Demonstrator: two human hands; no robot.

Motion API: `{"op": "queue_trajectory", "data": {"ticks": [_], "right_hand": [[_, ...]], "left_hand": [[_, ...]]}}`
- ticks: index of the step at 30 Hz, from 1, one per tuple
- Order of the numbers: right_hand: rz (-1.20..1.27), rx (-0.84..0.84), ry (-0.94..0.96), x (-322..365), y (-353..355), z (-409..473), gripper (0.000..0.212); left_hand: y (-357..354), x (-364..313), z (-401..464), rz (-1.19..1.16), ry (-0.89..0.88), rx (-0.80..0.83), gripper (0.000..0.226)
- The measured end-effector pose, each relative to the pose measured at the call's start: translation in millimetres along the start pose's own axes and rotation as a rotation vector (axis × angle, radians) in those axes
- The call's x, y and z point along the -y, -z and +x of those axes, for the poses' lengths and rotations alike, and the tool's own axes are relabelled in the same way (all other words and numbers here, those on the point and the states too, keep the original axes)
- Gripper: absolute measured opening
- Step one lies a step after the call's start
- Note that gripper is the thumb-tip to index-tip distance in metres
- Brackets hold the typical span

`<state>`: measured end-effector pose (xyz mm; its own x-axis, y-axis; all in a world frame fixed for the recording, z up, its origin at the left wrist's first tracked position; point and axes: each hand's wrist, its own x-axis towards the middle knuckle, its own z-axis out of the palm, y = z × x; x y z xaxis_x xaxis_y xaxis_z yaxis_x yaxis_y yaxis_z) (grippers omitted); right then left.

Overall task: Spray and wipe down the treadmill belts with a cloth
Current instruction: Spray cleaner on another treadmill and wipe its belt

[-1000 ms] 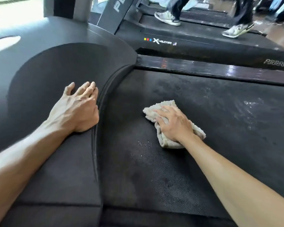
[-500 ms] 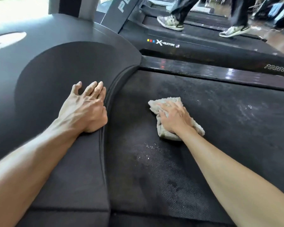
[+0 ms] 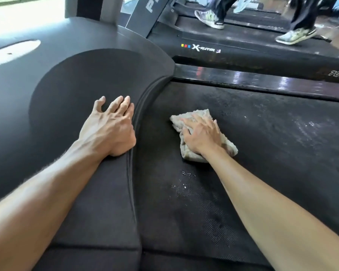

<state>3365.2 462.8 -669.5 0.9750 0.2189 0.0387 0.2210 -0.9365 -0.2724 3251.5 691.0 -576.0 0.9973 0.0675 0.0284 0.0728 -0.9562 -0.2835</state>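
Note:
A crumpled beige cloth (image 3: pixel 228 146) lies on the dark textured treadmill belt (image 3: pixel 272 153). My right hand (image 3: pixel 201 134) lies flat on top of the cloth, fingers spread and pointing up-left, pressing it onto the belt. Small wet droplets dot the belt just below the cloth and shine further right. My left hand (image 3: pixel 111 126) rests with fingers spread on the black motor cover (image 3: pixel 67 94) beside the belt's curved front edge, holding nothing. No spray bottle is in view.
A glossy side rail (image 3: pixel 262 79) borders the belt's far side. Beyond it stands a second treadmill (image 3: pixel 233 49) where a person's feet in sneakers step. A pillar rises at the top left.
My right hand and the cloth have slid a short way toward the front curve of the belt. My left hand has stayed planted on the cover.

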Motion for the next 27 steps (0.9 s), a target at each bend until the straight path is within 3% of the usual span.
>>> {"op": "queue_trajectory", "data": {"ticks": [5,8,12,15,18,21,24,27], "right_hand": [[0.029,0.04,0.193,0,-2,-31,0.062],[0.035,0.059,0.142,-26,6,-35,0.054],[-0.039,0.051,-0.028,3,3,-5,0.047],[-0.027,0.043,0.134,24,-7,-8,0.046],[0.053,0.064,0.263,3,-5,-38,0.042],[0.039,0.057,0.159,-23,5,-49,0.043],[0.008,0.033,0.002,-4,4,-32,0.045],[0.009,0.024,0.074,23,-1,-30,0.044]], "left_hand": [[-1,0,0,-0.001,0.005,0.011,0.067],[1,0,0,-0.019,-0.002,-0.002,0.066],[0,0,-1,-0.024,0.0,-0.001,0.066],[-1,0,2,-0.017,-0.005,0.005,0.067],[-2,1,2,-0.019,-0.006,0.006,0.067],[-2,0,2,-0.017,-0.007,-0.002,0.066],[-4,1,2,-0.015,-0.003,-0.003,0.067],[-4,1,3,-0.001,-0.005,-0.004,0.067]]}}
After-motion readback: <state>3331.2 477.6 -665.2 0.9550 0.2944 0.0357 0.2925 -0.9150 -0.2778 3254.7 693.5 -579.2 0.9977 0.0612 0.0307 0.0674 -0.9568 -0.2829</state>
